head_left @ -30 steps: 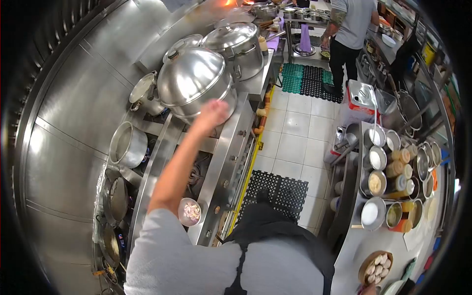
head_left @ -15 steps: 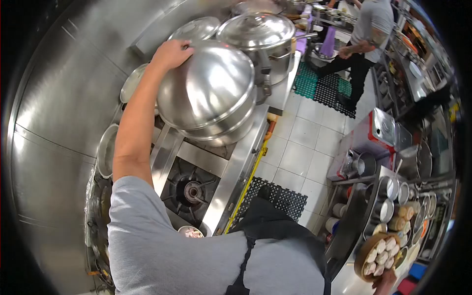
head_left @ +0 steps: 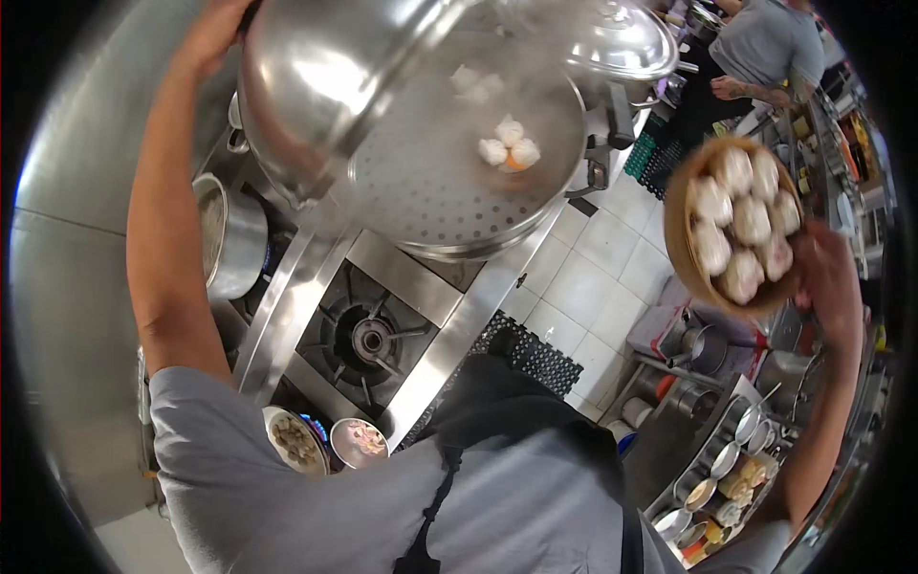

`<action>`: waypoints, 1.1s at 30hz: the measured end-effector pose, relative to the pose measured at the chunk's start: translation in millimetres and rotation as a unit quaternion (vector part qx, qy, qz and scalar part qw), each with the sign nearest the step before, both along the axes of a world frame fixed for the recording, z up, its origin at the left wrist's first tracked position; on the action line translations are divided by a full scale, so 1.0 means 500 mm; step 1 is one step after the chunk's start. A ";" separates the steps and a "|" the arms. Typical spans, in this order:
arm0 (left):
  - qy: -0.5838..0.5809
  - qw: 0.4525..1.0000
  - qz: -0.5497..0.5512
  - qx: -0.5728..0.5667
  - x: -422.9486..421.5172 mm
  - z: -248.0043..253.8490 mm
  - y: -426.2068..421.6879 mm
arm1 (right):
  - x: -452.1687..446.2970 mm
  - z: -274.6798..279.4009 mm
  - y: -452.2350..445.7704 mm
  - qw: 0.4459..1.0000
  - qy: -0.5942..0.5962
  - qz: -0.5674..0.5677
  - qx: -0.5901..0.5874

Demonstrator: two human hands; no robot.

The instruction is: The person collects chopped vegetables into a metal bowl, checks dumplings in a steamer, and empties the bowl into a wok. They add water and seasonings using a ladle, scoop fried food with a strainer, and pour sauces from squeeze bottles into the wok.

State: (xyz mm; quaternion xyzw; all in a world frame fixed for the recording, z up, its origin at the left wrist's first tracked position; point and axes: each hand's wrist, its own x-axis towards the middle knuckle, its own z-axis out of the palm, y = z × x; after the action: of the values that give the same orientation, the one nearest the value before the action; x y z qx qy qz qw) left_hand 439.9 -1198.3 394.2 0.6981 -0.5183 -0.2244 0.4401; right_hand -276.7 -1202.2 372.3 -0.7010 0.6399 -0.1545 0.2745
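My left hand (head_left: 212, 40), partly cut off by the top edge, grips the handle of a domed steel lid (head_left: 316, 86). The lid is tilted up off a wide steamer pot (head_left: 430, 206) with a perforated tray. Steam rises from it, and small clusters of white dumplings (head_left: 510, 143) sit on the tray; one cluster is blurred by steam. On the right my right hand (head_left: 822, 263) is closed on the rim of a round bamboo steamer basket (head_left: 681, 225). Several pale dumplings fill the basket, which is held up in the air, apart from the pot.
A gas burner (head_left: 371, 337) lies in front of the pot. Beside it are a bowl of pinkish food (head_left: 360, 442) and a pan (head_left: 296, 442) over a blue flame. A tall pot (head_left: 229, 239) stands left. Another person (head_left: 770, 48) is at the back right, near shelves.
The lid has been lifted and tilted left, uncovering the steaming tray. My right hand has raised the bamboo steamer basket from the lower-right counter toward the pot.
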 end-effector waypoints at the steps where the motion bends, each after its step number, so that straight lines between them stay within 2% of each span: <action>1: 0.034 0.999 -0.005 0.000 0.036 -0.004 0.003 | 0.057 0.007 -0.036 1.000 0.004 0.016 -0.020; 3: 0.041 0.999 -0.018 -0.031 -0.004 0.000 0.024 | 0.137 -0.001 -0.148 0.969 0.034 0.226 -0.095; 5: 0.048 0.998 -0.009 -0.034 -0.014 0.005 0.030 | 0.218 -0.072 -0.256 0.902 0.016 0.399 -0.162; 8: 0.066 0.997 0.009 -0.029 -0.004 0.008 0.039 | 0.418 -0.145 -0.321 0.807 0.251 0.503 -0.180; 10: 0.081 0.996 0.020 -0.026 0.008 0.004 0.049 | 0.531 -0.219 -0.270 0.928 0.018 0.371 -0.015; 11: 0.090 0.995 0.027 -0.022 0.017 0.004 0.052 | 0.587 -0.256 -0.245 0.949 -0.113 0.290 0.042; 12: 0.098 0.994 0.032 -0.022 0.019 0.000 0.052 | 0.631 -0.244 -0.226 0.831 0.199 0.484 -0.188; 14: 0.114 0.992 0.048 -0.016 0.047 0.003 0.053 | 0.696 -0.274 -0.163 0.888 0.113 0.426 -0.131; 16: 0.128 0.990 0.054 -0.011 0.068 -0.001 0.052 | 0.745 -0.272 -0.097 0.972 -0.006 0.235 0.029; 18: 0.134 0.989 0.056 -0.007 0.077 -0.002 0.052 | 0.796 -0.342 -0.091 0.969 0.021 0.242 0.045; 20: 0.119 0.991 0.061 -0.004 0.054 0.001 0.059 | 0.825 -0.416 -0.090 0.977 -0.021 0.205 0.045; 21: 0.100 0.993 0.063 -0.002 0.019 0.008 0.062 | 0.830 -0.419 -0.082 0.980 -0.041 0.190 0.046; 24: 0.060 0.997 0.054 0.008 -0.036 0.016 0.071 | 0.794 -0.378 -0.065 0.954 -0.042 0.254 0.155; 27: 0.029 0.999 0.014 0.012 -0.023 0.013 0.052 | 0.732 -0.259 -0.017 0.941 0.011 0.296 0.163; 29: -0.014 1.000 -0.003 0.006 -0.039 0.011 0.035 | 0.671 -0.285 -0.022 0.904 0.030 0.414 0.103; 32: -0.130 0.991 -0.013 0.011 -0.131 0.023 0.031 | 0.469 -0.224 0.021 0.852 -0.111 0.509 0.058; 33: -0.178 0.984 -0.026 0.006 -0.152 0.020 0.020 | 0.405 -0.234 0.028 0.866 -0.135 0.465 0.122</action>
State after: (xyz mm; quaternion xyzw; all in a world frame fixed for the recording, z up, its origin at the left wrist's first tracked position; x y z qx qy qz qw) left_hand 363.7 -1188.3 404.2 0.7158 -0.6049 -0.1107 0.3310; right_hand -74.1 -1188.4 255.1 -0.8507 0.2103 -0.0228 0.4813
